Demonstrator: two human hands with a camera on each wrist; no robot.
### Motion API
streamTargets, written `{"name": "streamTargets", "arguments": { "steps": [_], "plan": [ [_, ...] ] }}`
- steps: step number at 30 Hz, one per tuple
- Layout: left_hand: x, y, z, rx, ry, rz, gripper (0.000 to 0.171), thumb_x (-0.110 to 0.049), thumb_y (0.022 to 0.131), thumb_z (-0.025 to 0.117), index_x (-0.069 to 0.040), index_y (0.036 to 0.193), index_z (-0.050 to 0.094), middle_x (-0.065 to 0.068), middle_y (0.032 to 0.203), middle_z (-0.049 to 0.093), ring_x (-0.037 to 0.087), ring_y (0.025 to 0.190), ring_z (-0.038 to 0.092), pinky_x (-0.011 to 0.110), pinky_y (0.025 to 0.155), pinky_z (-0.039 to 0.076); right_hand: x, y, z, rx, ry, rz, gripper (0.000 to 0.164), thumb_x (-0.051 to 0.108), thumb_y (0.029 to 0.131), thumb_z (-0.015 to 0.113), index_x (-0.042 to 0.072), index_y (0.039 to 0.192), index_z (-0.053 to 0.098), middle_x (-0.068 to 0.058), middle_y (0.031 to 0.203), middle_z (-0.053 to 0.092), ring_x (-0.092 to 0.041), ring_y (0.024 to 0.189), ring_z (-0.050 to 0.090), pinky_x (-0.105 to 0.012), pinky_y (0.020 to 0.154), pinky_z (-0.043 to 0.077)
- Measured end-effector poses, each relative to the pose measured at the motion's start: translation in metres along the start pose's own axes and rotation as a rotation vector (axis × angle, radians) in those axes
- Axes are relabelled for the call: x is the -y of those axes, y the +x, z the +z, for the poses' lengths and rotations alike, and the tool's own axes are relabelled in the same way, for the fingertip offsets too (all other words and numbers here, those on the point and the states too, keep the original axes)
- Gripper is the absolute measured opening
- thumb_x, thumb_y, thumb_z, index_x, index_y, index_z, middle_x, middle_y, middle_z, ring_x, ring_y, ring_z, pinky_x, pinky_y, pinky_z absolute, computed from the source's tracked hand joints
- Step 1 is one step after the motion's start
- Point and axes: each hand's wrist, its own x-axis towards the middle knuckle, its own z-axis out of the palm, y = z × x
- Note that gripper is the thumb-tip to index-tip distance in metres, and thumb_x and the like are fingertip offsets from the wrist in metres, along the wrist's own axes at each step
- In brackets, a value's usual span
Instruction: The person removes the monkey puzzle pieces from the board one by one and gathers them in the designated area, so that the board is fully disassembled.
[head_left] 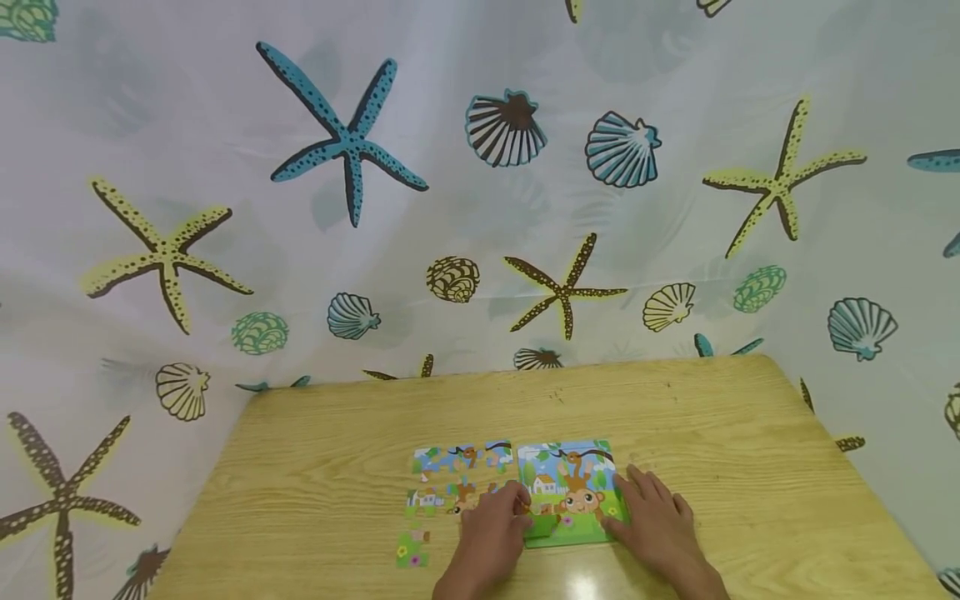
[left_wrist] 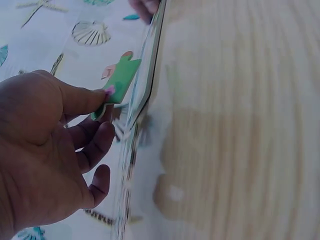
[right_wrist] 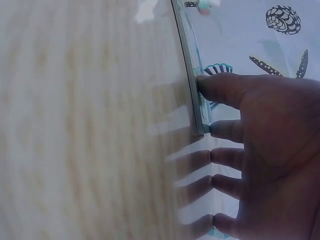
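Note:
A green jigsaw piece (left_wrist: pixel 122 80) with a pink flower is pinched between the thumb and fingers of my left hand (left_wrist: pixel 55 135). In the head view this left hand (head_left: pixel 491 529) is at the left edge of a puzzle board (head_left: pixel 581 467), the piece over its lower-left part. The board carries a picture of a hanging monkey, a house and grass. On its right side my right hand (head_left: pixel 656 521) rests with extended fingers. In the right wrist view, the thumb of the right hand (right_wrist: pixel 280 145) touches the board's edge (right_wrist: pixel 189 75).
Loose jigsaw pieces (head_left: pixel 426 500) lie in rows left of the board, partly hidden by the left hand. All of this is on a wooden table (head_left: pixel 315 467). A cloth (head_left: pixel 420 250) printed with starfish and shells hangs behind and beside the table.

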Motion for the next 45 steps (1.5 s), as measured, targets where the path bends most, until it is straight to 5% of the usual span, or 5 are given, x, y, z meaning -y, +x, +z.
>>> {"name": "streamTargets", "arguments": {
  "steps": [9,20,36,45],
  "plan": [
    [0.044,-0.022,-0.033,-0.035,0.05,-0.121,0.015,-0.02,0.091,0.064,-0.021,0.105,0.057,-0.006,0.098,0.061,0.016,0.09,0.05,0.054,0.077,0.036,-0.002,-0.002,0.0,0.003,-0.004,0.006,0.068,0.047,0.089,0.063,0.012,0.144,0.044,-0.015,0.154,0.034,-0.042,0.143,0.026,-0.073,0.105,0.02],
    [0.054,-0.03,-0.043,-0.09,0.167,-0.272,0.016,-0.019,0.086,0.07,-0.025,0.1,0.064,-0.012,0.088,0.058,0.016,0.092,0.048,0.059,0.086,0.031,-0.005,-0.001,-0.001,0.0,-0.003,0.007,0.067,0.047,0.09,0.062,0.012,0.144,0.043,-0.015,0.155,0.033,-0.043,0.143,0.026,-0.074,0.105,0.02],
    [0.057,-0.036,-0.043,-0.16,0.267,-0.184,0.02,-0.023,0.083,0.073,-0.023,0.101,0.063,-0.008,0.094,0.057,0.017,0.094,0.048,0.056,0.086,0.035,-0.004,0.0,-0.002,0.0,0.021,0.0,0.067,0.046,0.09,0.061,0.011,0.145,0.042,-0.016,0.155,0.031,-0.044,0.144,0.023,-0.074,0.106,0.018],
    [0.024,-0.03,-0.031,-0.146,0.203,-0.002,0.018,-0.021,0.085,0.071,-0.017,0.101,0.064,-0.004,0.094,0.06,0.018,0.09,0.054,0.049,0.074,0.045,-0.003,0.0,-0.001,0.04,0.055,-0.005,0.069,0.048,0.09,0.061,0.012,0.146,0.041,-0.016,0.156,0.03,-0.044,0.145,0.021,-0.075,0.106,0.015]
  ]
}}
